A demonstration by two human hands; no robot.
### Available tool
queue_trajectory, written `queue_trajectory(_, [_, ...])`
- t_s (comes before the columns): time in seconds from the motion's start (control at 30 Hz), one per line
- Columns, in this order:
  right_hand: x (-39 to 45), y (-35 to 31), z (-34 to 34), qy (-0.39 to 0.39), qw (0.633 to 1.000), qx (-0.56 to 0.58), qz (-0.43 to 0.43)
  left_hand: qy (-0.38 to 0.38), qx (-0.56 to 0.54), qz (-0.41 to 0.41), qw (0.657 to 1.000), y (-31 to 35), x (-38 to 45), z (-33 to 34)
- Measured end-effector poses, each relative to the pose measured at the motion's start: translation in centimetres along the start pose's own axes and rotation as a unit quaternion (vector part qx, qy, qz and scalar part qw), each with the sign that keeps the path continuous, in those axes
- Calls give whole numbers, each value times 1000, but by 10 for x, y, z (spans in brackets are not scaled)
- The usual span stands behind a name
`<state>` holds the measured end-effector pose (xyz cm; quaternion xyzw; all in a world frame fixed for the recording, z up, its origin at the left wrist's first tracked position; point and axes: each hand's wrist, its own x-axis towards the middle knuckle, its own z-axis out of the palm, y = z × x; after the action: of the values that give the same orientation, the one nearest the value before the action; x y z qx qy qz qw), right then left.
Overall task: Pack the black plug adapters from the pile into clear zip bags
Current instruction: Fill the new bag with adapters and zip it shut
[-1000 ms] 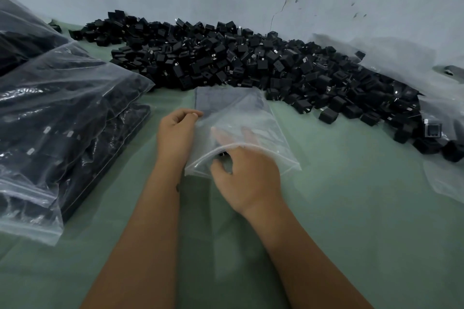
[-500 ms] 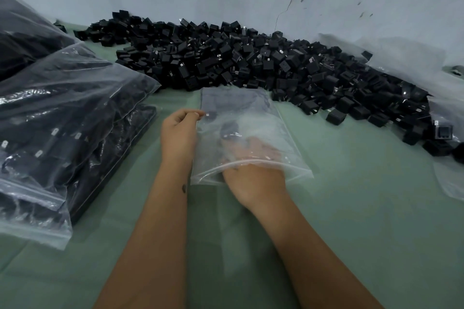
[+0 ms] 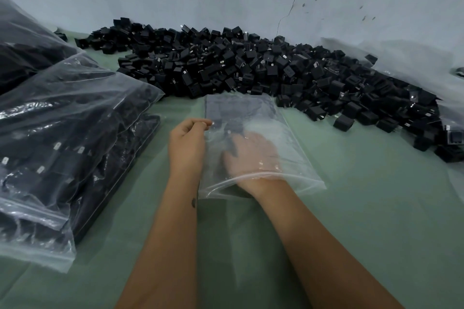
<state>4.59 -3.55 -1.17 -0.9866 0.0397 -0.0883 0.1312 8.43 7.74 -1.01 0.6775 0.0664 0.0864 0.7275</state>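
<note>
1. Filled bags (image 3: pixel 67 148): stacked left of the open bag, already sealed and full of adapters; best left where they lie.
2. Left hand (image 3: pixel 187 145): at the open bag's left edge, fingers curled, thumb and forefinger pinching the plastic. Judgement: this pinch should hold the bag steady and its mouth raised while the other hand works inside.
3. Open bag (image 3: pixel 283 138): lying flat on the green table (image 3: pixel 364 208), mouth toward the person, far end touching the pile.
4. Right hand (image 3: pixel 251 155): inside the open bag past the wrist, fingers reaching toward dark adapters (image 3: pixel 232 128) deeper in; whether it grips one cannot be told through the plastic. Judgement: adapters should be pushed to the bag's far end and laid flat.
5. Pile (image 3: pixel 263 70): loose black adapters behind and right of the open bag, against the wall; many remain unpacked.
</note>
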Motion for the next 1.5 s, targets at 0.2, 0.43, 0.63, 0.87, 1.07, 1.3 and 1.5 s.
queue_trajectory(0.2, [20,1,3,-19,1000,2,-6,8,-14,-18,1000,-1,3,-1])
queue_trajectory(0.43, [23,4,10,25,999,-17,-33,4,-1,-11,1000,-1,3,1])
queue_trajectory(0.63, [31,3,15,-4,998,-49,-40,-5,29,-5,1000,-1,2,1])
queue_trajectory(0.87, [3,-2,9,43,995,-54,-71,-54,118,17,991,-2,-3,-4])
queue_trajectory(1.07, [-73,-1,-22,49,972,76,-219,-153,387,163,895,4,-8,-8])
queue_trajectory(1.3, [-101,70,-74,364,917,146,-77,-94,476,239,841,25,-43,11])
queue_trajectory(1.5, [-77,199,-109,356,880,138,284,-211,462,392,767,26,-96,55])
